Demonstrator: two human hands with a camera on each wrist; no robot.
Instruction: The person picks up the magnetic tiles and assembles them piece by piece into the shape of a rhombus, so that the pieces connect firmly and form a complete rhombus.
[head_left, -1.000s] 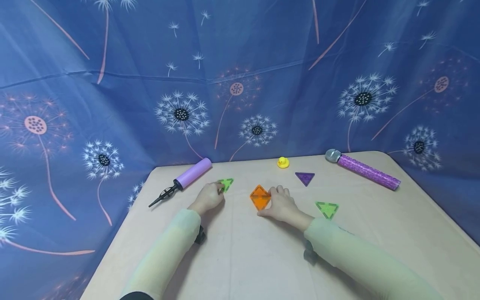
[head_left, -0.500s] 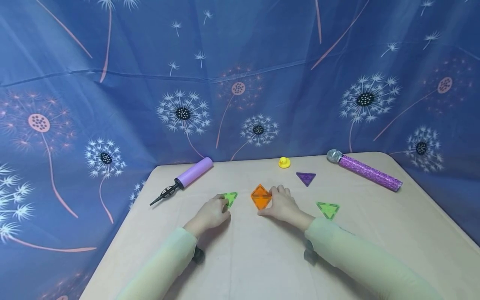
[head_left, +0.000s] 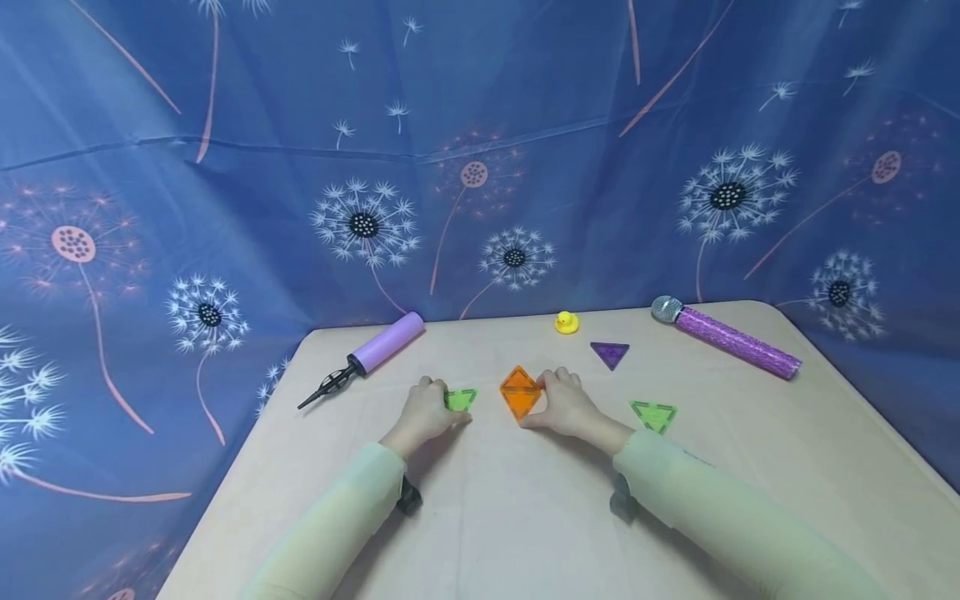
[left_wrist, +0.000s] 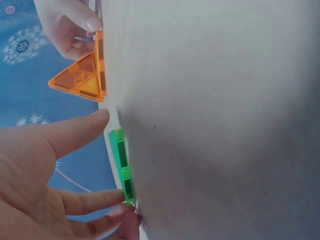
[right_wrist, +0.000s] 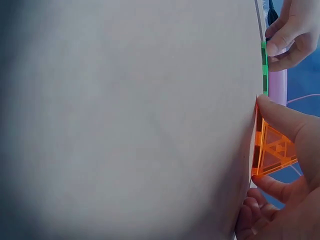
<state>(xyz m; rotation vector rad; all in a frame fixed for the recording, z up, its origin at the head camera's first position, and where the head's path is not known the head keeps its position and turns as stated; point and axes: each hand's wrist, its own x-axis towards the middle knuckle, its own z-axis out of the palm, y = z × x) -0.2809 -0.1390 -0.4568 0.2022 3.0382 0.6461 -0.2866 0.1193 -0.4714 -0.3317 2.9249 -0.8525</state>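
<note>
A green triangular magnetic tile [head_left: 461, 399] lies flat on the table. My left hand [head_left: 424, 415] touches its left side with nearly straight fingertips; in the left wrist view the thumb [left_wrist: 82, 131] is stretched out, a small gap from the tile's end. Two orange triangular magnetic tiles [head_left: 519, 398] meet along one edge. One lies flat on the table and the other stands up from its far edge, as the left wrist view shows. My right hand [head_left: 572, 405] holds the flat orange tile [right_wrist: 257, 150] at its ends, between thumb and finger.
On the table [head_left: 517, 517], a second green tile [head_left: 654, 415] lies right of my right hand, with a purple triangular tile [head_left: 610, 354] behind. Farther back are a yellow toy duck [head_left: 567, 322], a glittery purple microphone [head_left: 735, 340] and a purple hand pump [head_left: 384, 343]. A patterned blue cloth hangs behind.
My left hand has drawn the green tile toward me and slightly right, nearer the orange pair, turning it; its thumb now stretches out. My right hand stays at the orange tiles.
</note>
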